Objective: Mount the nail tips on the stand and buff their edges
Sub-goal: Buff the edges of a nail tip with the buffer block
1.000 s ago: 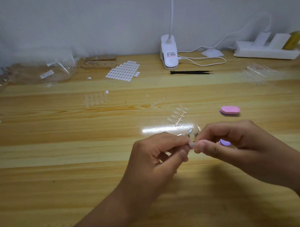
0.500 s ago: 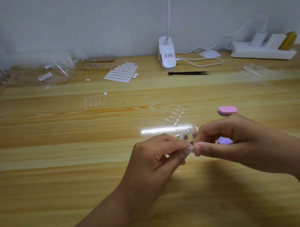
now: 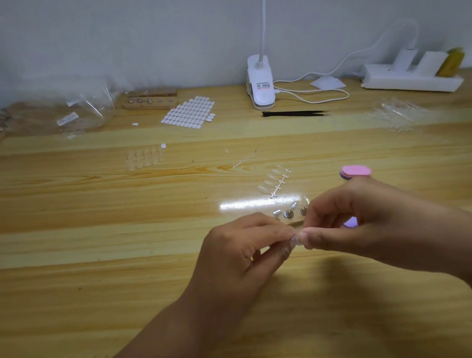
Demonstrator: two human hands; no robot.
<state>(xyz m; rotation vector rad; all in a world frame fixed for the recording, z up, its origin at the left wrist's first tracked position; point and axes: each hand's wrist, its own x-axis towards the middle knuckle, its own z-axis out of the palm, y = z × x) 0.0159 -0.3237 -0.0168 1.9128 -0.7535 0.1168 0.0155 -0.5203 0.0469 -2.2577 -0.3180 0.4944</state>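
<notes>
- My left hand (image 3: 240, 251) and right hand (image 3: 361, 223) meet fingertip to fingertip, both pinching one small clear plastic nail tip (image 3: 295, 239) (it barely shows between them).
- I hold it above the pale wooden table (image 3: 120, 255), just in front of the small wooden stand with metal pegs (image 3: 289, 214).
- Beyond the stand lies a strip of clear nail tips (image 3: 276, 181), with a pink oval buffer block (image 3: 356, 171) to its right.

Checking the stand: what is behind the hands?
A stand with metal pegs shows behind the left hand; the right hand covers its right end and most of a purple piece.
</notes>
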